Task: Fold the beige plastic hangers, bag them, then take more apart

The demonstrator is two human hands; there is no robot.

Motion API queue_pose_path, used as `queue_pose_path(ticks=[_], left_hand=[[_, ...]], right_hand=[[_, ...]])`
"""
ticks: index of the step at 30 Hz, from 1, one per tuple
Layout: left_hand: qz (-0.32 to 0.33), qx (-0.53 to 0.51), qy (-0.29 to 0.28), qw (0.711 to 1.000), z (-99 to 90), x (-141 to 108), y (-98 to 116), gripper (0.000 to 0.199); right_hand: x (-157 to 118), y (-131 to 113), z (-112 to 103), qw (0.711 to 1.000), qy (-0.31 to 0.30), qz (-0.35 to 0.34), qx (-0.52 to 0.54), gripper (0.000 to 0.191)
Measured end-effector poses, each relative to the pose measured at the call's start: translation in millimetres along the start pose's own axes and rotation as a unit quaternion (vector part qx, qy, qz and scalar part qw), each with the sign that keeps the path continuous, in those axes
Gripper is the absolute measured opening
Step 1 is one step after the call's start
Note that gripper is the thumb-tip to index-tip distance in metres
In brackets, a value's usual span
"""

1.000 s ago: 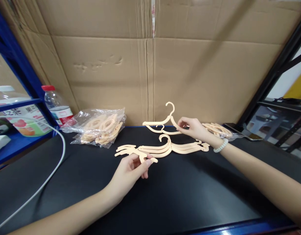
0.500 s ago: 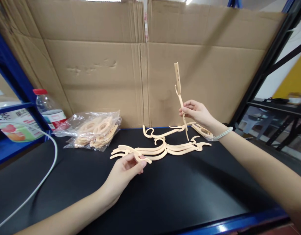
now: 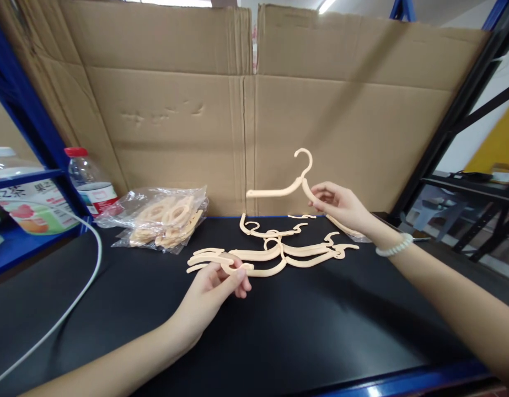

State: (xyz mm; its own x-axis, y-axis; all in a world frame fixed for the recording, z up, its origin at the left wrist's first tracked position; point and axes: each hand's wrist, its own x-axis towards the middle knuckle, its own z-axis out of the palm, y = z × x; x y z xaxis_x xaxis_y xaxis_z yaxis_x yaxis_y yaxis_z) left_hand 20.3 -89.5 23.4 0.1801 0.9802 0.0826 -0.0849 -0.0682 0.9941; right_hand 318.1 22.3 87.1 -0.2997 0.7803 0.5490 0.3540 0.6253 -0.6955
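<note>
My right hand [image 3: 337, 204] is raised above the table's far side, its thumb and fingers closed on one arm of a beige plastic folding clothes hanger [image 3: 274, 192]. The hanger's hook points up and its other arm stretches left, against the cardboard. Near the table's middle, my left hand [image 3: 215, 289] pinches a curved beige hanger piece [image 3: 228, 264]. Just beyond it lie several beige folding hangers [image 3: 307, 251], overlapping, with hooks and curved end pieces. Another hanger [image 3: 274, 234] rests behind them. The left fingers partly cover the piece they hold.
A clear plastic bag [image 3: 167, 218] of beige hanger parts lies at the back left. A red-capped bottle [image 3: 91, 182] stands by the blue rack [image 3: 26, 110]. A white cable [image 3: 82, 292] crosses the left side of the black table [image 3: 279, 336]. Cardboard [image 3: 175, 138] walls the back.
My right hand has lowered slightly and turned the hanger from edge-on and upright to broadside, so its hook and left arm show. My left hand has barely moved, still pinching the curved piece.
</note>
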Motion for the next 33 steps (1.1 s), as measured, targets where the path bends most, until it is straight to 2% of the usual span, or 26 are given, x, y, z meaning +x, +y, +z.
queue_pose_path(ticks=[2,5,10,13,19,25,33], left_hand=[[0.006,0.022,-0.005,1.0,-0.2,-1,1,0.028],[0.004,0.041,-0.005,0.999,-0.9,-1,3,0.028],[-0.007,0.028,0.018,0.999,-6.0,-1,2,0.02],[-0.012,0.015,0.03,0.999,-10.3,-3,3,0.019],[-0.046,-0.032,0.006,0.998,-14.9,-3,4,0.02],[-0.06,-0.101,-0.001,0.993,-14.6,1,-2,0.021],[-0.083,-0.177,-0.048,0.98,-14.3,-3,2,0.014]], right_hand=[[-22,-4,6,0.999,-0.032,-0.01,-0.028,0.04],[-49,-3,14,0.994,-0.071,-0.023,-0.079,0.03],[-72,5,24,0.985,-0.042,-0.038,-0.162,0.018],[-79,8,29,0.981,-0.04,-0.058,-0.182,0.011],[-88,6,32,0.974,-0.036,-0.11,-0.197,0.004],[-90,8,31,0.961,0.019,-0.145,-0.233,0.006],[-93,0,36,0.934,0.067,-0.197,-0.291,0.004]])
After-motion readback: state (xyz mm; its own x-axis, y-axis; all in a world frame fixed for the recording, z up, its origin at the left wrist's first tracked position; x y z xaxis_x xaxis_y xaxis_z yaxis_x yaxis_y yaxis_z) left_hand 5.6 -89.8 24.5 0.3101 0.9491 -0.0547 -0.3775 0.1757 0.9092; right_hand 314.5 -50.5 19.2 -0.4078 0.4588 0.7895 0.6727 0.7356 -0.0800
